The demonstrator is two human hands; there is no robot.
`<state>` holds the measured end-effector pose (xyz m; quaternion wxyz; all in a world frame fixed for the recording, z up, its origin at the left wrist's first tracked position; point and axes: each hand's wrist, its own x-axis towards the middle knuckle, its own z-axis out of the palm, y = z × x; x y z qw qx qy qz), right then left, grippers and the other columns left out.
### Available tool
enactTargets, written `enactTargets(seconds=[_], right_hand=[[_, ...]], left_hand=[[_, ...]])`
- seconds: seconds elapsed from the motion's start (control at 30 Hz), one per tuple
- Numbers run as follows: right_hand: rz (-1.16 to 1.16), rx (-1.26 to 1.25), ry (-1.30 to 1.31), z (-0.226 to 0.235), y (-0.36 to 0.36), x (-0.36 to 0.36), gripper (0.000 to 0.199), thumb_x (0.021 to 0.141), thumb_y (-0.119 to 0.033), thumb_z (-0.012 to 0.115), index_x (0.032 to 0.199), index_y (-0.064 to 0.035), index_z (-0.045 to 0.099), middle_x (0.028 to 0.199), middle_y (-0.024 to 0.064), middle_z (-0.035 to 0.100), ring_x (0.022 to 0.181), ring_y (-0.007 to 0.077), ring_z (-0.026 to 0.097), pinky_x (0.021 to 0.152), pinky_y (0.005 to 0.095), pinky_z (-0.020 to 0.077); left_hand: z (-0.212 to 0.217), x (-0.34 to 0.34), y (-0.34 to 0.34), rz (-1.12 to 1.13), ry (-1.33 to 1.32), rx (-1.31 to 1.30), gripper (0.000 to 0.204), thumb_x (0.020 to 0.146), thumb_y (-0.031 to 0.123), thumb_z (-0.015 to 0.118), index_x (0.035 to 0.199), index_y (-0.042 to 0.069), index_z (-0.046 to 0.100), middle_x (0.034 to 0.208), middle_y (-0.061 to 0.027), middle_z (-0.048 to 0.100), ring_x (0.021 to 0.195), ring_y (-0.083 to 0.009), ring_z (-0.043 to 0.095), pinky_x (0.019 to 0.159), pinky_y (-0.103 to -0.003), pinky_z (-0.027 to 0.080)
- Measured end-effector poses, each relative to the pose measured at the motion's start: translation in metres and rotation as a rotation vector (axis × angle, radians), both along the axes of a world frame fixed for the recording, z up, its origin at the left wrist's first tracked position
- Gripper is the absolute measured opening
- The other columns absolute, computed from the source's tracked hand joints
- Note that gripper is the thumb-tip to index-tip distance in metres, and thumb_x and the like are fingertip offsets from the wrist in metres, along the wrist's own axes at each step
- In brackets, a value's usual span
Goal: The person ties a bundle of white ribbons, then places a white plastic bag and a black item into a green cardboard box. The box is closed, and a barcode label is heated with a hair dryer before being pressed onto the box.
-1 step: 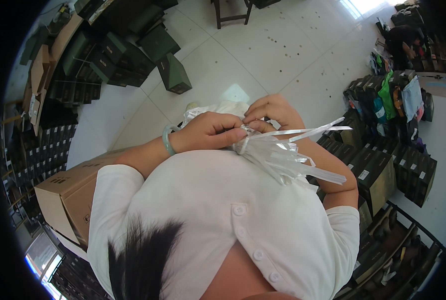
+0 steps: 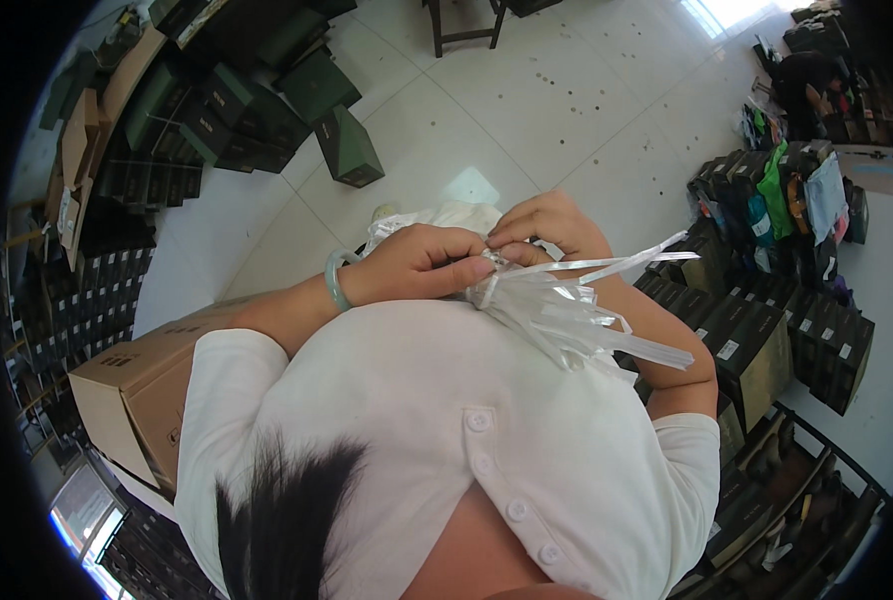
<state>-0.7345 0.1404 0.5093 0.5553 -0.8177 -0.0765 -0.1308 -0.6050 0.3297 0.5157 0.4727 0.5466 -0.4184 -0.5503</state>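
In front of my chest is a bundle of shiny white plastic strips (image 2: 557,325), gathered at a narrow neck, the loose ends fanning to the right. My left hand (image 2: 419,262), a pale green bangle (image 2: 337,279) on its wrist, is closed round the neck with the thumb on top. Close against it, my right hand (image 2: 549,228) pinches at the same neck, its fingertips bent inward. Two thin strips (image 2: 627,262) run out from between the fingers over my right forearm. More white, crinkled material (image 2: 437,216) shows beyond my hands. What lies exactly under the fingertips is hidden.
An open cardboard carton (image 2: 132,390) stands beside my left arm. Dark green boxes (image 2: 347,148) are stacked at the far left. Black boxes (image 2: 752,345) line the right side, near a rack (image 2: 797,500). Small dark spots mark the tiled floor (image 2: 557,100). A stool (image 2: 467,38) is far ahead.
The tips of the two thin strips have shifted very slightly to the left. Both hands keep their places on the bundle.
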Motion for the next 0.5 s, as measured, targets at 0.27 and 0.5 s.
enactTargets(seconds=[0.27,0.5], right_hand=[[-0.147,0.126,0.131,0.024,0.011,-0.010,0.014,0.075,-0.007,0.076,0.088,-0.0046,0.070,0.095,0.0101,0.064,0.085,0.0194,0.061,0.070,0.0292,0.0500],[-0.075,-0.008,0.054,0.021,0.003,-0.013,0.027,0.074,-0.008,0.075,0.099,-0.0087,0.065,0.097,0.0097,0.059,0.085,0.0228,0.060,0.072,0.0325,0.0492]], left_hand=[[0.000,0.001,-0.005,0.031,-0.067,0.025,0.022,0.099,0.021,0.051,0.086,0.005,0.055,0.068,0.0043,0.048,0.063,-0.0045,0.039,0.056,-0.023,0.034],[0.000,0.002,-0.010,0.063,-0.107,0.000,0.026,0.099,0.027,0.050,0.085,0.005,0.055,0.065,0.0036,0.048,0.060,-0.0050,0.040,0.054,-0.024,0.035]])
